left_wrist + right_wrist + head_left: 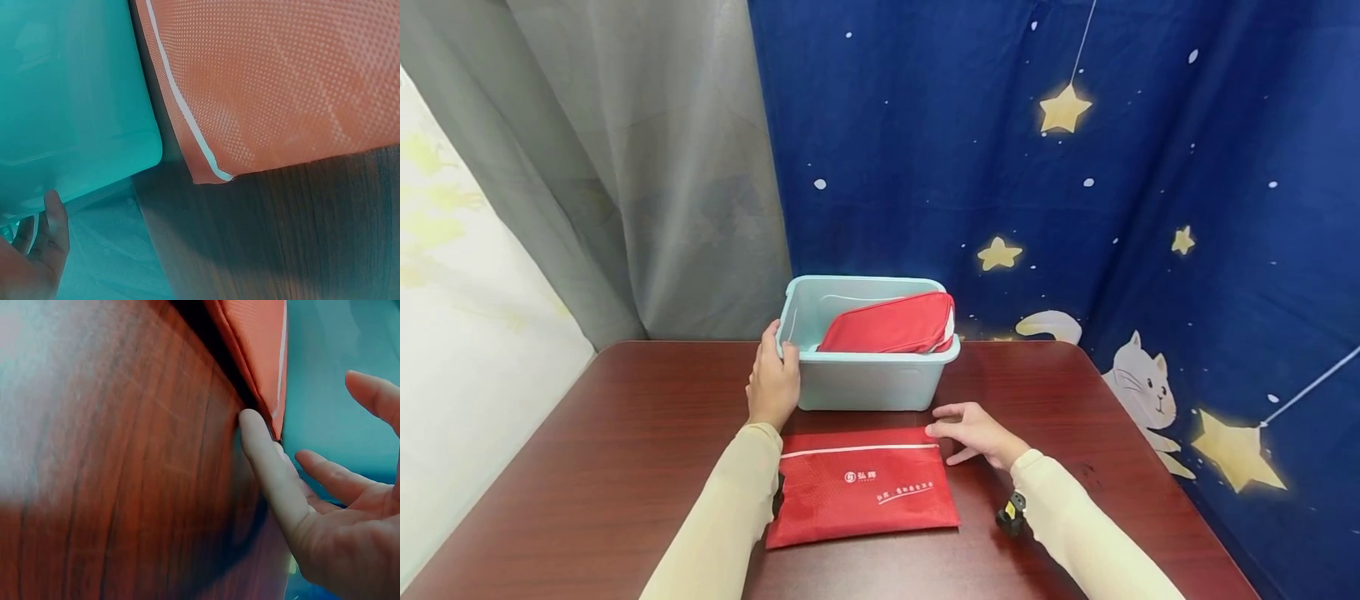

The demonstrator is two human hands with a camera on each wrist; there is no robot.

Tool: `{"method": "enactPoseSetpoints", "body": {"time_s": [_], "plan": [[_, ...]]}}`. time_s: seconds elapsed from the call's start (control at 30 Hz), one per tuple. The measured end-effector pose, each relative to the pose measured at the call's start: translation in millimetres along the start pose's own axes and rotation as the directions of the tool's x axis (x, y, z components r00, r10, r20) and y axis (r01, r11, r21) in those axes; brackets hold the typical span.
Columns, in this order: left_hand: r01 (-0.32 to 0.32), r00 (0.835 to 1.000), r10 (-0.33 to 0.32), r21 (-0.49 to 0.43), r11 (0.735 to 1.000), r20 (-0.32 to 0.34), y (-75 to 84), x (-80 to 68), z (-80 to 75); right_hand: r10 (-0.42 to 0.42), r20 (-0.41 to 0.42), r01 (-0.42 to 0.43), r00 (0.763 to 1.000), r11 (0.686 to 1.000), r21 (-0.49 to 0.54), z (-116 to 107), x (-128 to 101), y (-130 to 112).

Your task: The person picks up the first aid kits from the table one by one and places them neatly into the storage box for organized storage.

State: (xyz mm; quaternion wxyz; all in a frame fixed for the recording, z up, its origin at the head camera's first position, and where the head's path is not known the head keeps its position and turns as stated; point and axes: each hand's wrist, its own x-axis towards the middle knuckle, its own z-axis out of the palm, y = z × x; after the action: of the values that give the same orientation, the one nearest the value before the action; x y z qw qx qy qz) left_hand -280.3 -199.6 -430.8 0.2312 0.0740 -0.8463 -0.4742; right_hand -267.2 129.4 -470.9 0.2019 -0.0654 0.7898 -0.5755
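A light blue plastic bin [868,385] stands at the table's far side, with a red zip pouch [887,325] leaning inside it. My left hand [772,379] holds the bin's left front corner, its thumb at the front and its fingers along the left side. In front of the bin, another red zip pouch [865,492] lies flat, with a white zipper and white print. My right hand [977,435] is beside this pouch's far right corner, fingers spread and nothing in its grasp. One extended finger [269,462] comes right up to that corner in the right wrist view.
The dark reddish-brown wooden table [647,467] has rounded far corners. Behind it hang a grey curtain [700,183] and a blue curtain [925,150] with stars and a white cat. A small black device [1011,514] sits at the right wrist.
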Motion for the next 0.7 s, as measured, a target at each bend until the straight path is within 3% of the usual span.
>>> {"method": "enactPoseSetpoints", "body": {"time_s": [0.4, 0.57, 0.7], "plan": [[-0.002, 1.0, 0.002, 0.001, 1.0, -0.004, -2.2, 1.2, 0.7, 0.009, -0.057, -0.021, 0.998, 0.977, -0.214, 24, 2, -8], [-0.004, 1.0, 0.004, -0.002, 1.0, -0.002, -1.9, 0.9, 2.0, -0.027, -0.082, -0.004, 0.996, 0.935, -0.354, 31, 3, -10], [-0.002, 1.0, 0.002, -0.001, 1.0, -0.004, -1.7, 0.5, 2.4, -0.084, -0.111, 0.016, 0.99, 0.862, -0.507, 38, 3, -10]]}}
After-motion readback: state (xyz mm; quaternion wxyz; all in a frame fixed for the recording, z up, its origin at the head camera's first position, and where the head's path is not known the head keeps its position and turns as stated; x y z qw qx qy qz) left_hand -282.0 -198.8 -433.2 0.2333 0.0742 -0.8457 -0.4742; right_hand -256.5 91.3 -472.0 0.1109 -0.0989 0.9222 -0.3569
